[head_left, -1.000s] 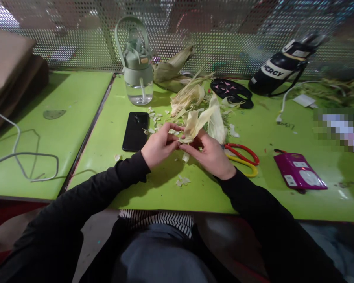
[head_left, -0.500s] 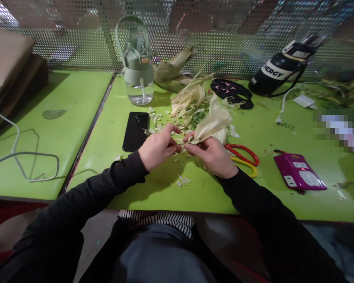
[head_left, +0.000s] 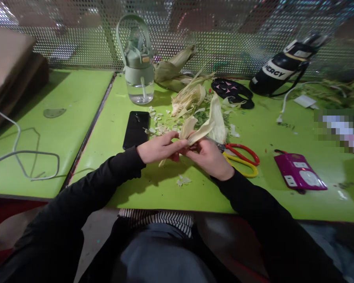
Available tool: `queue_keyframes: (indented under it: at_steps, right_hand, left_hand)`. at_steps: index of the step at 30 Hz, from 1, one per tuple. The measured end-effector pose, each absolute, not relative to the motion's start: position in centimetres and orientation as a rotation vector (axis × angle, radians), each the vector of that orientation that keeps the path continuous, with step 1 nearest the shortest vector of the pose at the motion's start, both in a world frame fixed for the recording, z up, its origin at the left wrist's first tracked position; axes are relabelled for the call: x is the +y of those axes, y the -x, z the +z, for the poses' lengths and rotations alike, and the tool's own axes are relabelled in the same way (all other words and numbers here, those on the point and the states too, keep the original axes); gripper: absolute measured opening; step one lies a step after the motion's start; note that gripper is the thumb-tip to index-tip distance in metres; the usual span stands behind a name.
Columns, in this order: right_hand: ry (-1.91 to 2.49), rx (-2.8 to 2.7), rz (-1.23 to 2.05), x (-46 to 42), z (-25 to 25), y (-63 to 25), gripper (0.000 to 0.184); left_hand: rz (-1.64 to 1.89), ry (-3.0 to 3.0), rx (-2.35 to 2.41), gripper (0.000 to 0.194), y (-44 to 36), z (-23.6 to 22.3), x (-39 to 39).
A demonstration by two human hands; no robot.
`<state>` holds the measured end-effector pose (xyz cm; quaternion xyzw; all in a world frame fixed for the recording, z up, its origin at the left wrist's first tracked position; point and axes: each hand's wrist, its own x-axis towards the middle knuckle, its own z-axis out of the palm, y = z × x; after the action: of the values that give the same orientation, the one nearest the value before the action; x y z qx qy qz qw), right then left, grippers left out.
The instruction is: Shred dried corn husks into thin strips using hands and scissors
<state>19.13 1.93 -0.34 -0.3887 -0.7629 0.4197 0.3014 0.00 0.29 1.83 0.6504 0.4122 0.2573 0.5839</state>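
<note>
Pale dried corn husk (head_left: 187,127) is pinched between my two hands over the green table. My left hand (head_left: 162,147) has its thumb and fingers closed at the husk's lower end. From the other side my right hand (head_left: 210,157) grips the same end, its fingertips partly hidden by the husk. Past my hands lies a bundle of husk strips (head_left: 187,101), with small cut bits (head_left: 161,127) scattered beside it. Scissors (head_left: 243,155) with one red and one yellow handle rest at my right hand, their blades mostly covered.
A black phone (head_left: 136,129) lies left of my hands, below a water bottle (head_left: 140,78). A black bottle (head_left: 280,70) leans against the mesh screen (head_left: 218,35). A purple power socket (head_left: 300,171) is at the right, brown cardboard (head_left: 10,63) at the far left.
The husk swung right with my right hand half a second ago, my left fingers drawing a little apart. Now both hands are together again, and the husk stands up between them.
</note>
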Motion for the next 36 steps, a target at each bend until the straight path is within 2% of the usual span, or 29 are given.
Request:
queue_keyframes:
  at_steps: [3, 7, 11, 13, 17, 22, 27, 30, 33, 36]
  right_hand:
    - [1.022, -1.975, 1.09, 1.8, 0.1, -19.2, 0.039]
    - [1.02, -1.833, 1.034, 1.6, 1.1, -19.3, 0.024]
    - [1.025, -1.721, 1.135, 1.4, 1.0, -19.1, 0.019]
    - [1.022, -1.677, 1.171, 1.5, 0.7, -19.1, 0.019]
    - [1.046, -1.576, 1.153, 2.0, 0.4, -19.5, 0.017]
    - [1.021, -1.819, 1.016, 2.1, 1.3, -19.7, 0.033]
    - [0.965, -1.739, 1.033, 1.9, 1.2, -19.5, 0.01]
    - [0.873, -1.616, 1.077, 2.2, 0.6, -19.6, 0.002]
    - [0.837, -1.581, 1.08, 2.3, 0.4, -19.7, 0.002]
    - [0.828, -1.576, 1.095, 2.3, 0.6, -19.7, 0.004]
  left_hand:
    - [0.666, -1.518, 1.088, 0.021, -0.6, 2.0, 0.2]
    - [0.701, -1.411, 1.11, 0.029, -1.0, 2.6, 0.0]
    - [0.654, -1.288, 0.998, 0.009, -1.4, 2.8, -0.4]
    - [0.628, -1.278, 0.982, 0.005, -1.5, 2.8, -0.5]
    - [0.726, -1.297, 0.997, 0.009, -1.3, 2.3, -0.2]
    - [0.637, -1.528, 1.094, 0.014, -1.6, 1.0, -0.2]
    - [0.701, -1.602, 1.095, 0.018, -1.7, 1.6, -0.9]
    - [0.774, -1.534, 1.03, 0.03, -1.4, 2.2, -1.3]
    - [0.788, -1.445, 0.958, 0.036, -1.4, 2.2, -1.5]
    - [0.808, -1.334, 0.905, 0.026, -1.6, 1.9, -1.4]
